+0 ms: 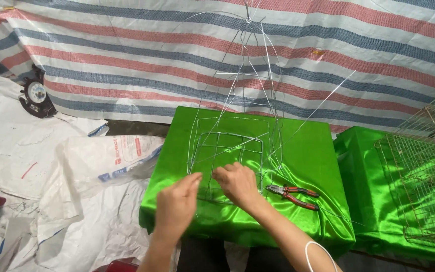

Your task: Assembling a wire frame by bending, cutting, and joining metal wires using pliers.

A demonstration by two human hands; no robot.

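A thin silver wire frame (230, 146) stands on a table draped in shiny green cloth (308, 151); its square grid base lies on the cloth and long wires rise to a tied peak (248, 20). My left hand (177, 204) pinches the near left edge of the grid base. My right hand (237, 184) presses fingers on the near wires of the base, just right of the left hand. Red-handled pliers (294, 195) lie on the cloth to the right of my right hand.
A striped tarpaulin (127, 55) hangs behind. White woven sacks (51, 166) cover the floor at left, with a small dark clock (36, 95) beyond. A wire mesh cage (424, 176) rests on a second green-draped surface at right.
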